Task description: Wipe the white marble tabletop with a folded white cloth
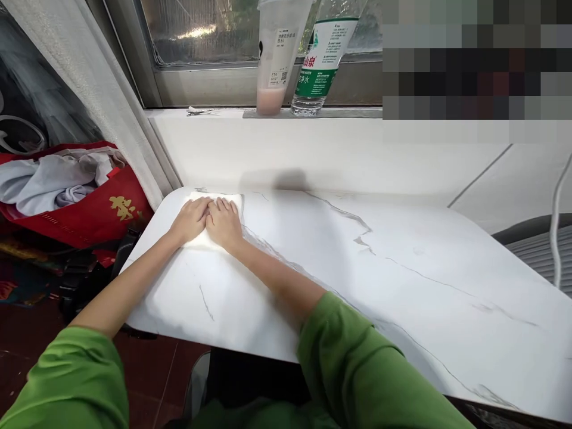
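Observation:
A white cloth or paper towel (pixel 207 241) lies flat near the far left corner of the white marble-patterned table (pixel 402 250). Both hands rest on it, side by side and touching at the fingers. My left hand (pixel 191 219) lies palm down on its left part, fingers pointing to the back right. My right hand (pixel 224 223) is palm down on the right part, with its fingers stretched forward. Neither palm is visible. The sheet's right edge shows beyond my right fingers.
On the window ledge stand a plastic cup (pixel 271 74) with pink liquid and a water bottle (pixel 325 59). Left of the table, a red bag (pixel 89 217) holds clothes beside a white curtain (pixel 84 65). A white cable (pixel 555 232) hangs at right.

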A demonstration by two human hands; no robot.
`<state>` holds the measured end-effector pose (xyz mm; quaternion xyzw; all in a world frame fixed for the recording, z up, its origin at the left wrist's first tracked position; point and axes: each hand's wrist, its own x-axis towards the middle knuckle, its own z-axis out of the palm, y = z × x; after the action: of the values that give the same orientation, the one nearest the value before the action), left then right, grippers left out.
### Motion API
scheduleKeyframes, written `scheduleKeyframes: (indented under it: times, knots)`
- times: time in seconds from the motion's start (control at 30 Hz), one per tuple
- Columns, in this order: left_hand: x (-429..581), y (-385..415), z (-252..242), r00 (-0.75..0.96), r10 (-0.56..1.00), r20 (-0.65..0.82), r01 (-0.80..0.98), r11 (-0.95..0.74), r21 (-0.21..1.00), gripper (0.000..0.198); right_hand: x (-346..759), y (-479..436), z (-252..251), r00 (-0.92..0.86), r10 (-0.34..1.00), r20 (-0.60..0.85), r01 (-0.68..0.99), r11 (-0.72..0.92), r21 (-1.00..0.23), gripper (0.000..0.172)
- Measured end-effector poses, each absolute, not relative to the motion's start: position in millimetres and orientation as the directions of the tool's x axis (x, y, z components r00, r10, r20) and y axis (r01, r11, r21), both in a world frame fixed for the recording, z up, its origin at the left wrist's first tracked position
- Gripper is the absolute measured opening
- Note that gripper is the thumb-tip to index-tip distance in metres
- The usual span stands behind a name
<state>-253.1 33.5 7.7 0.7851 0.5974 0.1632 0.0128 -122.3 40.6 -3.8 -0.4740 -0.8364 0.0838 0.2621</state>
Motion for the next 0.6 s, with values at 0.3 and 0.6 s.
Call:
scheduleKeyframes:
  times: [0.3,0.6]
  knots:
    - [-279,-118,11,0.225,0.939,0.259,0.921,-0.292,0.259,0.047,-131,-93,3,-0.63,0.702,0.334,0.571,0.709,-0.413,0.049]
    - [-296,-129,19,0.118,0.947,0.299,0.919,-0.218,0.327,0.043,-149,-89,5,-0.754,0.566,0.335,0.444,0.814,-0.374,0.046]
